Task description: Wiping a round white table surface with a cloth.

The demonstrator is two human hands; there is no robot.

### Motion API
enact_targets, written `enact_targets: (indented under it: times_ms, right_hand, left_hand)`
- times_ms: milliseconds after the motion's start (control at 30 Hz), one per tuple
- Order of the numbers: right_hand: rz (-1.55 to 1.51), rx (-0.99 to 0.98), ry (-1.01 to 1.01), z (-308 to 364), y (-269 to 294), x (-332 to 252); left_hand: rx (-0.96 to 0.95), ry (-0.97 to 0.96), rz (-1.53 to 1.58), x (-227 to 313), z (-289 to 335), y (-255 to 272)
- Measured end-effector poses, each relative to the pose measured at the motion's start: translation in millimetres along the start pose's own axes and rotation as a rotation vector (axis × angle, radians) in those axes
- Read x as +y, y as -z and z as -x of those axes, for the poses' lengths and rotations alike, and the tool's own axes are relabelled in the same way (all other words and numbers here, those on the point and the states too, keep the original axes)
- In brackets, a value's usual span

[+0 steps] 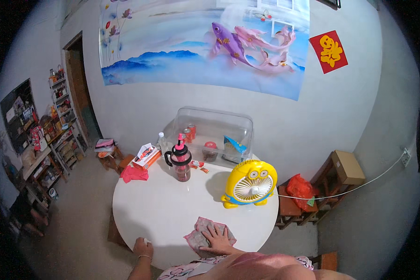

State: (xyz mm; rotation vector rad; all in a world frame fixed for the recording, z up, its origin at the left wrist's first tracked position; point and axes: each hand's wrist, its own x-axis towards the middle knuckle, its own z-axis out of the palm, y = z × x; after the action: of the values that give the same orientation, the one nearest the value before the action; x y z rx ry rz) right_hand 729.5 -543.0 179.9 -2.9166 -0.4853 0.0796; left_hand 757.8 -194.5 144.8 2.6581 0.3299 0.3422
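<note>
Right hand (218,237) flat on a rag (201,233) at the near edge of the round white desk (163,210), fingers spread open. Left hand (142,246) on the rim, curled around something small and white; rag well right of it.

At centre, a round white table (172,210) carries a yellow fan (249,184) at right, a dark jug (180,161) with a pink top behind it, a tissue box (145,156) and a clear cover (214,135) near the wall. A mural (200,44) fills the top; shelves (60,116) stand left; a cardboard box (349,167) sits right.
</note>
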Motion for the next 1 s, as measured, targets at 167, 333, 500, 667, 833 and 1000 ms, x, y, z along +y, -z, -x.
enact_targets:
  times_ms: [167, 333, 500, 667, 833, 1000]
  right_hand:
    - [0.031, 0.053, -0.222, -46, 0, -12]
    - [0.034, -0.058, -0.197, -88, -5, -11]
    - [0.068, -0.091, -0.101, -102, -7, -19]
    - [0.113, -0.134, 0.056, -73, -2, -36]
    - [0.140, -0.106, 0.156, -39, -14, -31]
    - [0.064, -0.101, 0.160, 5, -3, -5]
  left_hand:
    - [-0.002, 0.006, -0.065, -9, -7, 10]
    - [0.028, -0.141, -0.093, -32, 4, -5]
    - [0.003, -0.021, 0.009, 3, 12, 14]
    - [0.048, -0.019, -0.078, -7, 20, -2]
    - [0.006, -0.037, -0.082, -3, 7, -3]
    - [0.027, -0.013, -0.086, 4, -2, -9]
